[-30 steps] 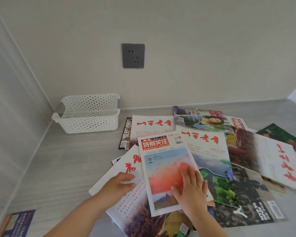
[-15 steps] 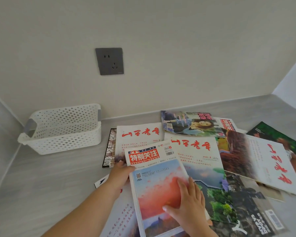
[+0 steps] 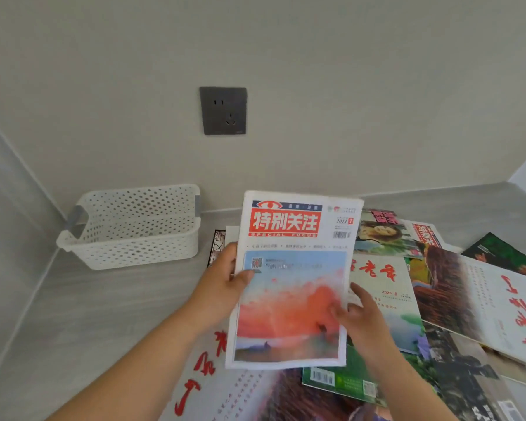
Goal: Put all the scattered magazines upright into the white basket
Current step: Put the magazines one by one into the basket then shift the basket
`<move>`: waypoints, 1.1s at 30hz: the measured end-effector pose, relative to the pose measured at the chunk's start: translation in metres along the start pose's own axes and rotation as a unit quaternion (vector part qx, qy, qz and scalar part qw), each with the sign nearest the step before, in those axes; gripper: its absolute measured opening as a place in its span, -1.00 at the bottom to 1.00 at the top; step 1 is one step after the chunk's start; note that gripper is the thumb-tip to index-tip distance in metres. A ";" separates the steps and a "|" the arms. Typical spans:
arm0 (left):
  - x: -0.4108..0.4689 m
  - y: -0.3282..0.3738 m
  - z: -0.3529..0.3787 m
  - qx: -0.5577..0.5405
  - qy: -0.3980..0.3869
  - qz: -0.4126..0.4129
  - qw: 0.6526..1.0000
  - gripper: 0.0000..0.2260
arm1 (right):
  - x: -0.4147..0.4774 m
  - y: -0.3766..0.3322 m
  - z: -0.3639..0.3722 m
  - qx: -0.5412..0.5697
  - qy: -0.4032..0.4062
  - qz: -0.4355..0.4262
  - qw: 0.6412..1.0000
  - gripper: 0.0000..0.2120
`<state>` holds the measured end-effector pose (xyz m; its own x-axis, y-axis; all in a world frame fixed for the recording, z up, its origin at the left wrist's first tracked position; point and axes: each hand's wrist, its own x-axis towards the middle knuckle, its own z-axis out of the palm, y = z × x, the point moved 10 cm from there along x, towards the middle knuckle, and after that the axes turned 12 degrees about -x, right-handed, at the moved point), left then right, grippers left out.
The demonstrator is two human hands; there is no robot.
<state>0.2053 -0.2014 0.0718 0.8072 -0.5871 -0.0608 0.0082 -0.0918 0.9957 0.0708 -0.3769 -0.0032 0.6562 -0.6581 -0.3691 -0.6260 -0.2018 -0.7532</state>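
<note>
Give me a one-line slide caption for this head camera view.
Both hands lift a red-titled magazine from the scattered pile, white basket empty.

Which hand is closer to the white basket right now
Left. The left hand grips the lifted magazine by its left edge, just right of the white basket. The right hand is at the magazine's far right edge, so farther from the basket.

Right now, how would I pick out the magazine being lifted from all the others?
Start at the grey wall socket; just below it, the left hand and right hand hold one magazine up. Unlike the flat ones, it has a red title block and an orange-pink sky picture.
</note>
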 end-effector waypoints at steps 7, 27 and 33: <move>0.013 0.071 -0.099 0.043 0.179 0.121 0.975 -0.73 | 0.004 -0.149 0.012 -0.124 0.005 -0.184 0.975 -0.83; 0.070 0.045 -0.317 0.058 0.442 0.072 0.892 -0.80 | 0.093 -0.292 0.208 -0.087 -0.072 -0.239 0.964 -0.87; 0.091 0.009 -0.346 0.026 0.452 0.037 0.891 -0.79 | 0.113 -0.300 0.244 -0.120 -0.082 -0.239 0.960 -0.84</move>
<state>0.4828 0.0229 0.0992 0.9498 0.2931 0.1093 -0.0737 -0.1298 0.9888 0.4355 -0.2139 0.0486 0.9378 -0.3297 -0.1089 -0.3036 -0.6265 -0.7179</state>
